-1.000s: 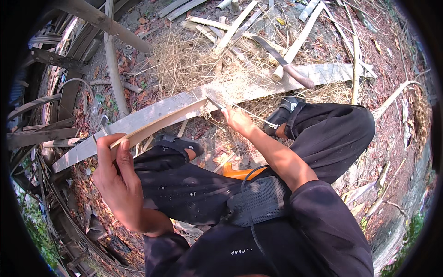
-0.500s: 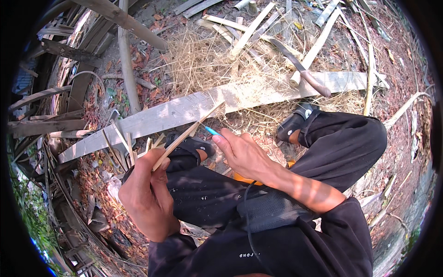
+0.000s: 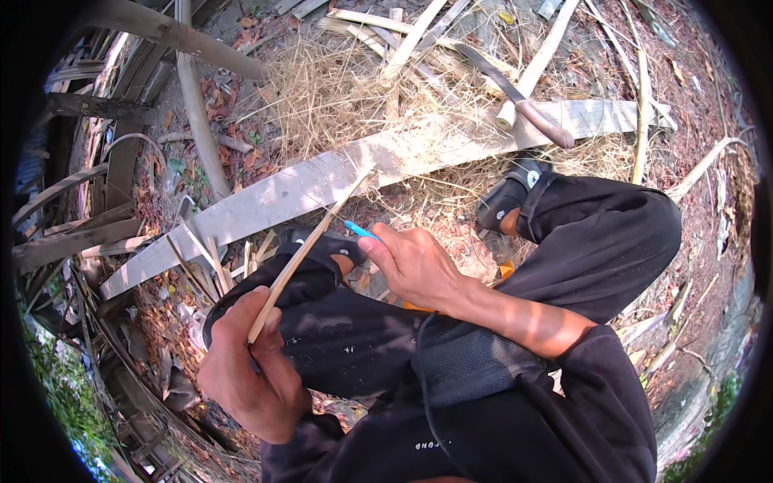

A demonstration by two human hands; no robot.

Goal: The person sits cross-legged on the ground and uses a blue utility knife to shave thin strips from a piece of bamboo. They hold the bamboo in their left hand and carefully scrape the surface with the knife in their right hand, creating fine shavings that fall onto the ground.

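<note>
My left hand (image 3: pixel 250 362) is closed around the lower end of a pale split-bamboo strip (image 3: pixel 299 262), which slants up and to the right over my knee. In my right hand (image 3: pixel 423 266) is a small blue-handled knife (image 3: pixel 360 230), its thin blade lying against the strip; much of the blade cannot be made out. The strip's far end overlaps a long grey plank (image 3: pixel 278 196) lying across the ground before my feet. Several short split pieces (image 3: pixel 216 262) stand beside my left foot.
A machete (image 3: pixel 515 98) with a wooden handle rests on the plank's right part, over a bamboo length (image 3: pixel 538 68). Pale shavings (image 3: pixel 322 109) pile up beyond the plank. Old boards and poles (image 3: pixel 88 233) crowd the left. My legs lie bent on both sides.
My left hand has dropped slightly with the strip, which now stands steeper. The knife and right hand have shifted a little left and down along it. The whole view has tilted somewhat.
</note>
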